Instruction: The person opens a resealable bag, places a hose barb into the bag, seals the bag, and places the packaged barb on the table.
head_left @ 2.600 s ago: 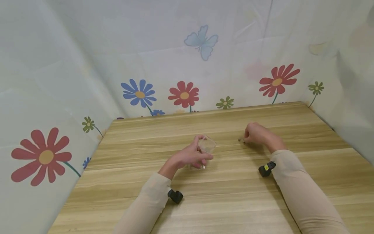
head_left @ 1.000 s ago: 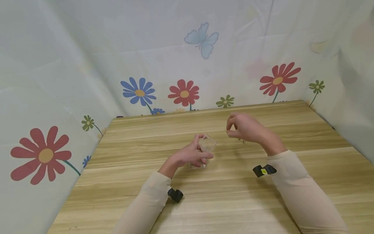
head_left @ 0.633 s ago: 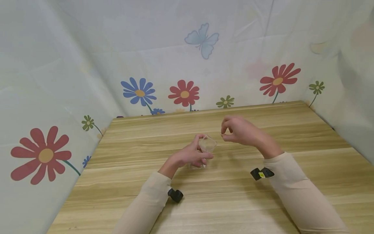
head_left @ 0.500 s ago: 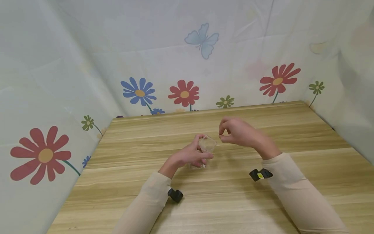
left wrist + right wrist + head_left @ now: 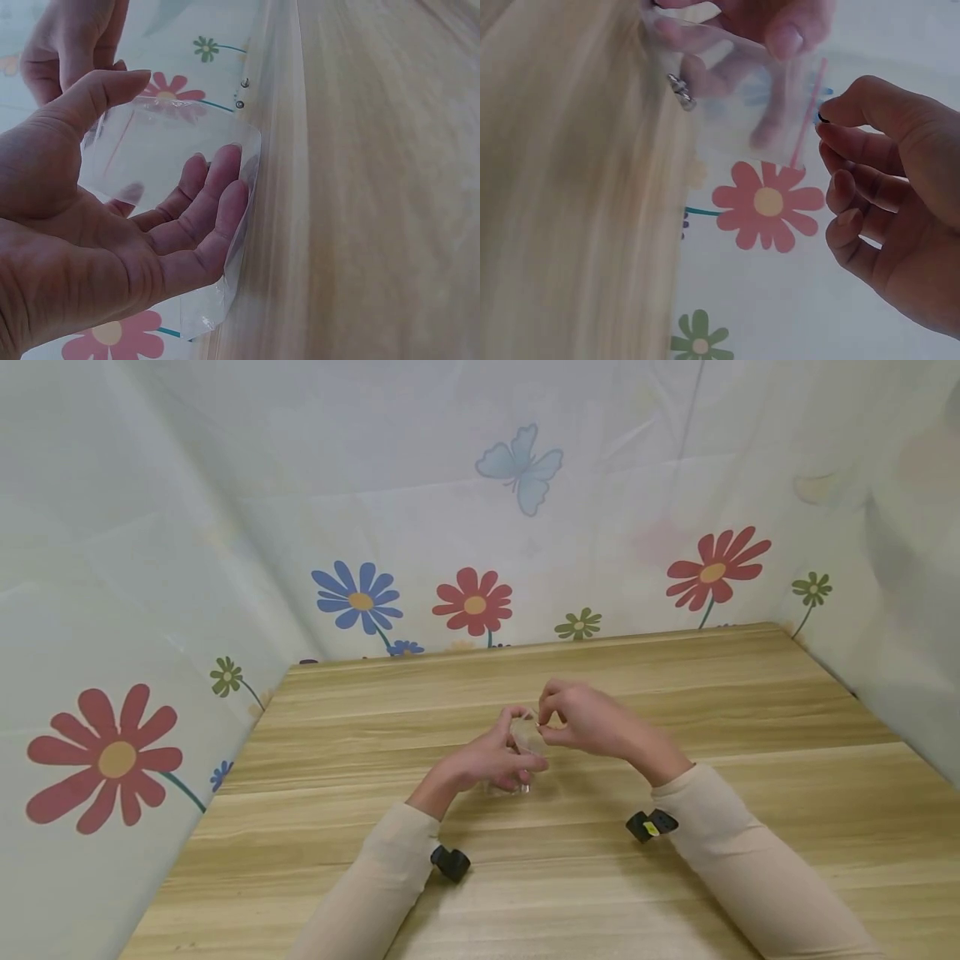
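My left hand [image 5: 487,758] holds a clear plastic zip bag [image 5: 528,737], thumb on one side and fingers curled on the other. A pink strip runs along the bag's mouth in the right wrist view, and shiny metal pieces [image 5: 680,92] lie at its lower end. My right hand [image 5: 588,720] pinches a tiny dark piece [image 5: 823,118] between thumb and index fingertip, right beside the mouth. Too little of that piece shows to tell its kind. Two small metal pieces [image 5: 242,94] sit on the table in the left wrist view; the right hand hides them in the head view.
A wood-grain table [image 5: 450,877] spreads under both hands. White curtains with printed flowers [image 5: 474,602] and a butterfly stand along its back and sides. Black wrist cameras [image 5: 450,863] ride on both sleeves.
My right hand has lifted a tiny piece from beside the other two on the table and carried it left to the bag's mouth. The left hand has stayed in place with the bag.
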The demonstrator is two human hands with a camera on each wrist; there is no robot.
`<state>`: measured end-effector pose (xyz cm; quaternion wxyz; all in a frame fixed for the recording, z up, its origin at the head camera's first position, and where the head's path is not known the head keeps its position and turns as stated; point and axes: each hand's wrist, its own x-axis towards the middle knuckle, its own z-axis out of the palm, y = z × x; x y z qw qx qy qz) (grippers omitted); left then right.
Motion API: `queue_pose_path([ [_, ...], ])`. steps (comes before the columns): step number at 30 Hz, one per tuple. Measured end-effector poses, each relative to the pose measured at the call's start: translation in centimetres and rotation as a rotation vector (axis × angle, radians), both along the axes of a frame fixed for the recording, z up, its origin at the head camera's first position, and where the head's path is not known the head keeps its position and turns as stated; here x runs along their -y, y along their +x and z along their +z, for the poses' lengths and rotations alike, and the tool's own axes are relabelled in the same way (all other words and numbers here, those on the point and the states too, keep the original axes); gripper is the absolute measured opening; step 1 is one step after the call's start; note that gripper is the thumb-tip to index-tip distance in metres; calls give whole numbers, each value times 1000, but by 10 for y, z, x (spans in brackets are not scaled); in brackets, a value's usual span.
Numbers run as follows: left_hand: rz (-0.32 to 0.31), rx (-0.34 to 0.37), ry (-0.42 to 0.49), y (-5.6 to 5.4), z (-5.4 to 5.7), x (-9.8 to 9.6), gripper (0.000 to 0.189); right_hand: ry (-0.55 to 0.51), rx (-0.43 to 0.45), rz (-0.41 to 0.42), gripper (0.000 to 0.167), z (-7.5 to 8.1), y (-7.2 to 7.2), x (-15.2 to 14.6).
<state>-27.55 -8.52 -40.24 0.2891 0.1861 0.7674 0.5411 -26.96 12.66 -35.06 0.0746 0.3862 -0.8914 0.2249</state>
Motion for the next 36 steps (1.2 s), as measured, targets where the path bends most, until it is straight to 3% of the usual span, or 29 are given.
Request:
queue_pose_path([
  [13, 11, -9, -29, 0, -2, 0, 84, -17, -69, -93, 5, -18, -5, 10],
  [27, -9, -19, -14, -2, 0, -1, 78, -25, -62, -106, 8, -11, -5, 6],
  [36, -2, 2, 2, -2, -1, -2, 79, -29, -46, -140, 8, -4, -12, -16],
])
